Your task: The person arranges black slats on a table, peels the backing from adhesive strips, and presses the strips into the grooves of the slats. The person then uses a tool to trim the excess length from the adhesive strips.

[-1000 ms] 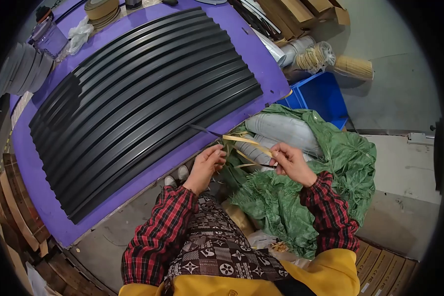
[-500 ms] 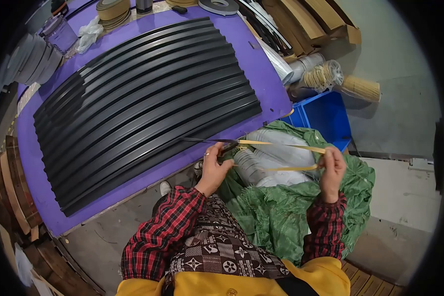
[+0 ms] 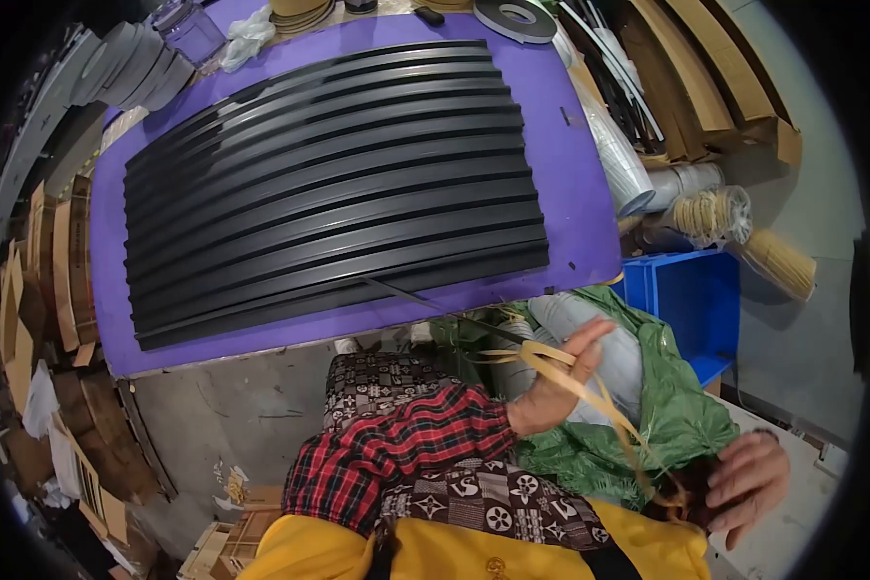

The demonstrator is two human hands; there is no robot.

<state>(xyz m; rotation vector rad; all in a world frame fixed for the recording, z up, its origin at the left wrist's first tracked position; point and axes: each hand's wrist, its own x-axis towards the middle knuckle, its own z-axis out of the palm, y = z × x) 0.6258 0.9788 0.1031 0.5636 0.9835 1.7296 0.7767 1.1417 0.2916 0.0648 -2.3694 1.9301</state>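
My left hand [image 3: 556, 387] is closed on a tan strip [image 3: 575, 385], which loops past the fingers and trails down to the right. A thin dark strip [image 3: 411, 295] runs from the front edge of the black ribbed sheets [image 3: 338, 184] toward this hand. At the lower right, my right hand [image 3: 749, 483] has its fingers spread, near the trailing end of the tan strip; nothing shows in its grasp. Below the hands, pale wrapped rolls [image 3: 604, 338] lie in a green woven sack [image 3: 677, 387].
The ribbed sheets rest on a purple tabletop [image 3: 590, 232]. A blue crate [image 3: 696, 300] stands right of it, with a tan cord coil [image 3: 701, 217] behind. A grey roll [image 3: 515, 17] lies at the table's back edge. Cardboard pieces [image 3: 72, 271] stand at the left.
My left hand has moved right and down with the tan strip. My right hand has let go of the strip's loop and moved down and right, opening. The view has shifted, too.
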